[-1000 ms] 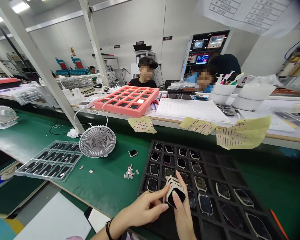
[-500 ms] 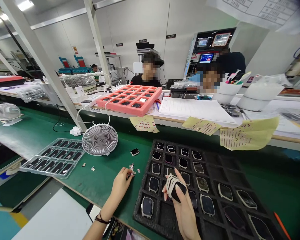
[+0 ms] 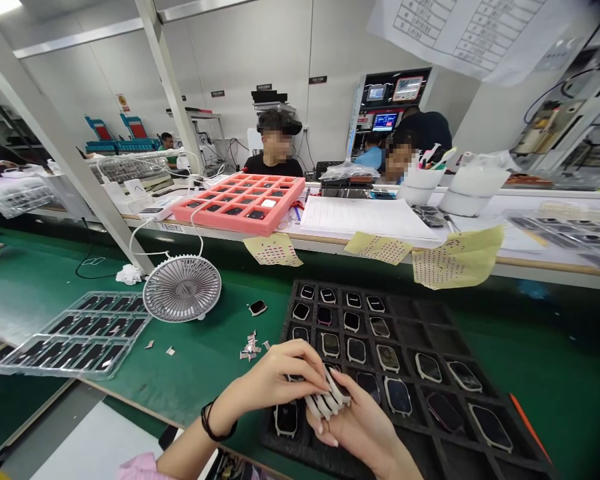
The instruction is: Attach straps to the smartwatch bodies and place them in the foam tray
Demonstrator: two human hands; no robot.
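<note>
My right hand (image 3: 363,423) is closed around a stack of pale watch cases (image 3: 325,405), held above the black foam tray (image 3: 325,440). My left hand (image 3: 293,373) reaches across to that stack, its fingertips pinched together against the upper edge of the cases. Whatever lies between those fingertips is hidden or too small to make out. Several watches with dark screens sit in the tray's square pockets, one of them a watch (image 3: 286,419) below my left hand. Left of the tray lies a loose pile of small silvery pieces (image 3: 251,348) on the green bench.
A single watch (image 3: 258,307) lies behind the pile. Further left are a grey fan (image 3: 183,288) and a clear plastic tray (image 3: 75,333) of black parts. A pink foam tray (image 3: 225,217) and papers (image 3: 365,217) occupy the raised shelf. Co-workers are beyond it.
My left hand has moved right, from the pile of small pieces to the watch stack. My right hand has turned the stack and brought it slightly lower. The whole view has shifted.
</note>
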